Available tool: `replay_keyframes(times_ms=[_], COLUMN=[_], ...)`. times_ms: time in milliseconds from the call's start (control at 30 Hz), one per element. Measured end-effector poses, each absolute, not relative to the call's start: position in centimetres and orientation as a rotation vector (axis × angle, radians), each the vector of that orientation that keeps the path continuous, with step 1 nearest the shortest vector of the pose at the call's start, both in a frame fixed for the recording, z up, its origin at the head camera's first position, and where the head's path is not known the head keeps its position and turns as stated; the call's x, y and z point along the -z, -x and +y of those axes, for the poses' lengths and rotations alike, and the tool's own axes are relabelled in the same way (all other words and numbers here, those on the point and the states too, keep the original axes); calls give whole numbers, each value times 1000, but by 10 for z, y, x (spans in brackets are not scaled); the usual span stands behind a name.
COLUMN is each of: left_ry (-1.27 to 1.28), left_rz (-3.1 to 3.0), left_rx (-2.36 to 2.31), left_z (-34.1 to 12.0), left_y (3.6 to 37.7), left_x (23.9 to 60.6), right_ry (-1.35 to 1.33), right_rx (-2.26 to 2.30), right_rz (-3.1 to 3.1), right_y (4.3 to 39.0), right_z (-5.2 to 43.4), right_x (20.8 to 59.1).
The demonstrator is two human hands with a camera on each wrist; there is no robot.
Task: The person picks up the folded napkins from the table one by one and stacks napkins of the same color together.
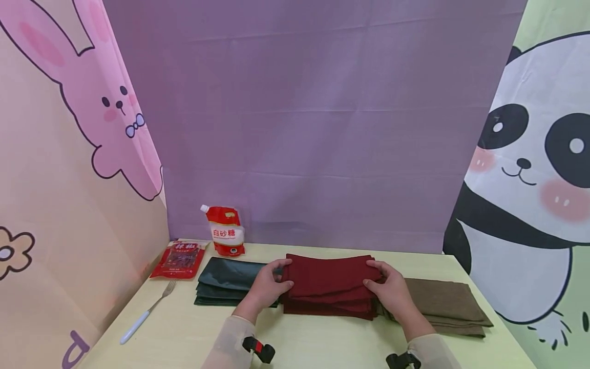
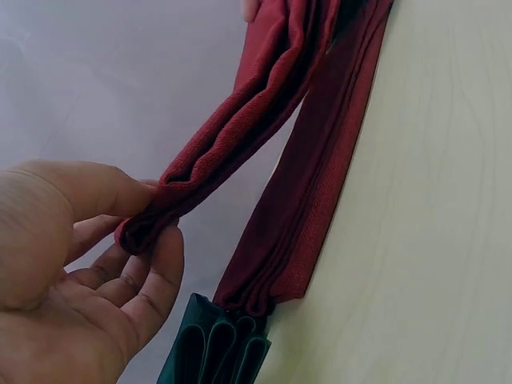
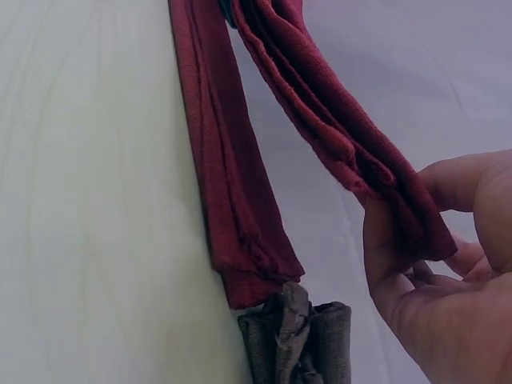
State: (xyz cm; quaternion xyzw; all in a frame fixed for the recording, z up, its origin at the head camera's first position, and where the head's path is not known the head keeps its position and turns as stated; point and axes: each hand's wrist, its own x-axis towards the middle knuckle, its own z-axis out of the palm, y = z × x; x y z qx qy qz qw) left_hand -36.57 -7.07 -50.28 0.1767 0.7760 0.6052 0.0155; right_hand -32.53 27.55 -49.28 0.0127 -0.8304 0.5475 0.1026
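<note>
Between both hands is a folded dark red cloth (image 1: 329, 277), held up by its two ends. My left hand (image 1: 267, 284) pinches the left end between thumb and fingers; my right hand (image 1: 392, 288) pinches the right end. Both wrist views show a gap between this raised fold and another folded red cloth (image 2: 320, 192) lying beneath it on the table. A folded dark green cloth (image 1: 226, 282) lies to the left, partly behind my left hand. On the right, a folded brown cloth (image 1: 444, 305) lies partly behind my right hand.
A red and white pouch (image 1: 227, 231) with a white cap stands at the back left. Beside it lies a flat red packet (image 1: 178, 260). A fork (image 1: 147, 312) with a pale handle rests near the table's left edge. A purple backdrop (image 1: 313, 123) rises behind the table.
</note>
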Motion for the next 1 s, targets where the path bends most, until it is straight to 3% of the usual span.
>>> replay_keyframes(times_ms=[1000], left_ry=[-507], left_rz=[2669], left_rx=[-1569], left_z=[-67], left_y=[361], left_x=[504], right_ry=[-9], right_rx=[-1262], right_rz=[-2624], right_y=[328], right_z=[276], right_x=[502])
